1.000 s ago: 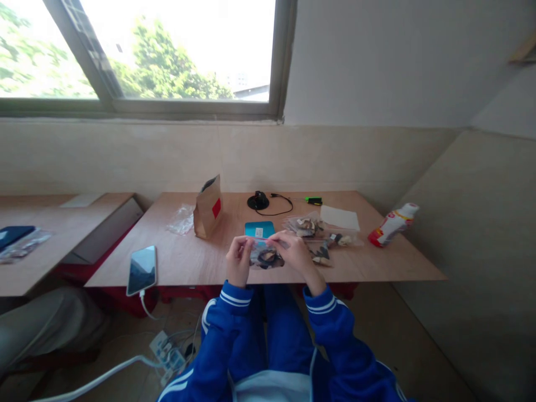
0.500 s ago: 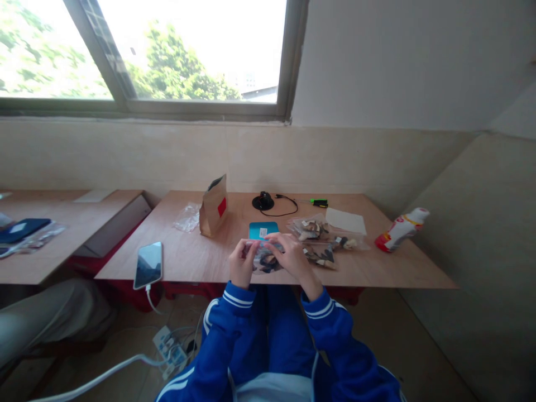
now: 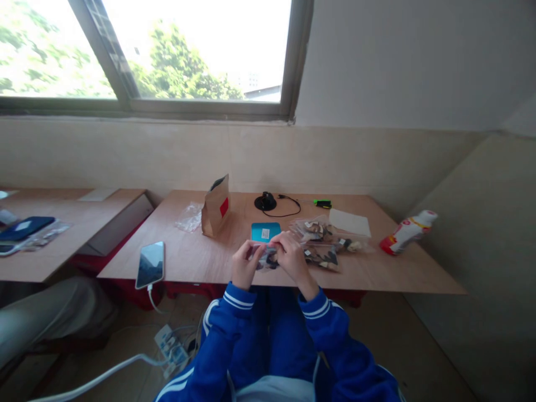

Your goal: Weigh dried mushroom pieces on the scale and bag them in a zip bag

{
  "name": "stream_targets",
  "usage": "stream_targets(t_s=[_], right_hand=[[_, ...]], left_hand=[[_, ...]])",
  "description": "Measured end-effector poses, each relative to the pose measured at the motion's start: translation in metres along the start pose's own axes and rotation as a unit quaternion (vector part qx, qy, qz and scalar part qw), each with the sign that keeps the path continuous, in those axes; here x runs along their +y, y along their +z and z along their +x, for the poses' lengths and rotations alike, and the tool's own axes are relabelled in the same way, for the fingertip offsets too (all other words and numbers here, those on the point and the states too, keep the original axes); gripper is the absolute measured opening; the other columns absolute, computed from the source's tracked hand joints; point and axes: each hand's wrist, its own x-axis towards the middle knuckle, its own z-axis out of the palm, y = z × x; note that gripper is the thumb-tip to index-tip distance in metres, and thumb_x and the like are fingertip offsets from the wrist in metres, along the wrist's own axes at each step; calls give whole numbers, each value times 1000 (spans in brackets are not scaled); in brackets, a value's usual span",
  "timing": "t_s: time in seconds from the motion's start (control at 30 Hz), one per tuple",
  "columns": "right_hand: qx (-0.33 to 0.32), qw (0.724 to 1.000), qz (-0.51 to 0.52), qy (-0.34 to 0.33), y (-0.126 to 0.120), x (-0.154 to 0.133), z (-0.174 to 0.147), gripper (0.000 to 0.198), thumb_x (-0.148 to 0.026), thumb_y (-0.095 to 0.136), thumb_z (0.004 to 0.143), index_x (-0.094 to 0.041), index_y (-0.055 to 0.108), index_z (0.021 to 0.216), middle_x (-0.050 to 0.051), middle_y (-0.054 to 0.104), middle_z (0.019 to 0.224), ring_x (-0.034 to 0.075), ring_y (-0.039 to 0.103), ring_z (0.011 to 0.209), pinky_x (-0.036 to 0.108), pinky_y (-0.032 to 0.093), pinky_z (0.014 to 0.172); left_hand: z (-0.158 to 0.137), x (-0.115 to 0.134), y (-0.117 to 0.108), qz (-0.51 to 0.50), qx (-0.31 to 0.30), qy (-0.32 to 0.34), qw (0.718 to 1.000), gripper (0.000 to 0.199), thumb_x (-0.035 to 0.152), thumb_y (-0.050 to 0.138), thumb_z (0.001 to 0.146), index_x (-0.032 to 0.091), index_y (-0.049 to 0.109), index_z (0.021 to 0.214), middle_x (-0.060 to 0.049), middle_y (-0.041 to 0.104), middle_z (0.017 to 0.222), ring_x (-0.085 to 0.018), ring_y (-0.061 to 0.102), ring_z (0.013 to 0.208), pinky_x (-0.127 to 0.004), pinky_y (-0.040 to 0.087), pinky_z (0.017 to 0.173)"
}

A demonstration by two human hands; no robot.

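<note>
Plastic pouch [image 3: 262,264], irregular dark pieces [image 3: 272,259]; left hand [image 3: 244,264], right hand [image 3: 292,258] pinching.

A: Looking from where?

B: From the wearer's head, above the lap [image 3: 291,346], through 1 head-worn camera.

A: Facing which way?

B: Forward and down: past the blue sleeves [image 3: 335,329] to the left hand [image 3: 243,265] and right hand [image 3: 292,259], just below the middle of the view, then across the table [image 3: 201,262] to the back wall [image 3: 167,153] and up to the window [image 3: 209,50] at upper left.

A: Set how near?

B: Near both hands, farther from the back wall. Wide enough to catch the side wall [image 3: 481,229] at right and the floor [image 3: 389,329] below.
</note>
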Motion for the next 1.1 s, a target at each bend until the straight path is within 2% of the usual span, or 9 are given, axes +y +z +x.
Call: stream_targets(t_s=[0.13, 0.23, 0.33, 0.43, 0.6, 0.83, 0.97, 1.03, 1.1], right_hand=[[-39, 999, -4, -15, -2, -3, 1, 20, -24, 43, 93, -21, 59, 82, 6, 63, 80, 22, 56, 80, 33, 42, 76], [-75, 997, 5, -18, -4, -3, 1, 19, -26, 43, 94, -21, 60, 88, 6, 64, 84, 21, 57, 82, 32, 43, 76], [-55, 998, -15, 1, -3, -2, 0, 24, -20, 40, 93, -20, 62, 83, 6, 61, 75, 22, 55, 75, 32, 42, 70], [-31, 999, -32, 18, -3, 0, -2, 26, -17, 40, 92, -21, 63, 79, 5, 60, 72, 22, 54, 74, 32, 40, 69], [-64, 998, -17, 18, -10, 11, -6, 18, -27, 49, 92, -24, 66, 87, 4, 66, 80, 21, 57, 79, 31, 42, 75], [-65, 996, -53, 18, -12, 11, -10, 27, -6, 48, 86, -23, 68, 78, 2, 68, 70, 20, 57, 71, 33, 41, 77], [-83, 994, -57, 30, -12, 14, -12, 18, -16, 55, 87, -25, 70, 84, 3, 68, 75, 20, 58, 76, 32, 41, 77], [-84, 994, -61, 38, -14, 20, -15, 16, -18, 57, 86, -25, 70, 81, 3, 69, 77, 20, 59, 79, 32, 41, 76], [-80, 994, -61, 37, -16, 25, -18, 20, -13, 56, 86, -24, 70, 76, 2, 70, 77, 19, 60, 78, 32, 41, 77]], left_hand=[[1, 2, 0, 23, 27, 28, 999, 20, 39, 62, 80, 19, 65, 81, -1, 67, 74, -14, 61, 69, -24, 49, 66], [0, 3, 2, 25, 33, 32, 999, 19, 38, 63, 80, 20, 65, 82, -2, 68, 77, -15, 63, 72, -24, 49, 67], [-2, 6, 7, 39, 22, 39, 998, 18, 37, 63, 80, 20, 65, 81, -3, 69, 78, -15, 63, 73, -24, 49, 66], [-4, 10, 11, 43, 38, 47, 997, 18, 38, 63, 80, 20, 65, 81, -3, 68, 76, -15, 62, 71, -24, 49, 64], [0, 10, 7, 29, 82, 43, 995, 21, 40, 62, 80, 20, 64, 80, -1, 65, 72, -14, 60, 67, -23, 47, 62], [-2, 5, 1, -10, 82, 6, 997, 25, 44, 59, 82, 19, 61, 80, 0, 61, 68, -13, 56, 63, -22, 44, 57], [-2, 6, 1, -34, 111, 23, 993, 26, 44, 59, 82, 18, 59, 76, 2, 58, 65, -11, 54, 62, -22, 45, 60], [-3, 6, 1, -39, 126, 11, 991, 28, 45, 58, 82, 18, 58, 74, 2, 57, 64, -11, 53, 61, -20, 43, 55], [-3, 4, 1, -35, 130, -18, 991, 32, 48, 56, 83, 18, 58, 73, 2, 55, 62, -11, 50, 57, -18, 37, 44]])
